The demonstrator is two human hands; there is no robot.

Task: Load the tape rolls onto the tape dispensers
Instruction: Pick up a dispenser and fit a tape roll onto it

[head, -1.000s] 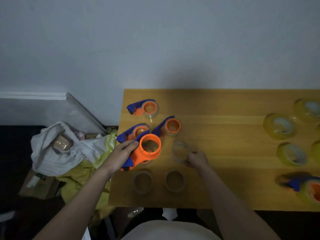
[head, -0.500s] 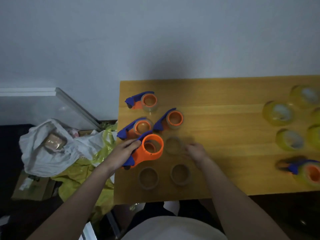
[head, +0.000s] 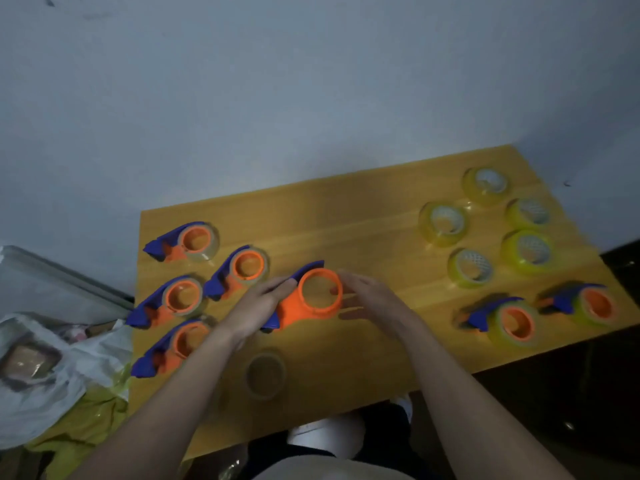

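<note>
Head view, the only one I have, looks down on a yellow-orange wooden surface (head: pixel 363 209) set against a pale wall. My left hand (head: pixel 258 306) grips the blue handle side of an orange-and-blue plastic tape dispenser (head: pixel 308 299) near the middle of the surface; its orange hub looks bare, with no roll on it that I can make out. My right hand (head: pixel 370 299) sits just beside the hub with fingers straight and loosely spread, holding nothing that I can see.

On progress: four orange-and-blue dispensers at the left (head: pixel 187 299) already carry clear rolls, and two more at the right (head: pixel 540 311) carry yellowish rolls, so I judge six loaded. One clear tape roll (head: pixel 265 374) lies flat near the front edge, just below the held dispenser, and five yellow-green tape rolls (head: pixel 491 220) lie loose at the far right. I would say the clear roll is the likely next load; I see no other empty dispensers for the yellow ones.
</note>
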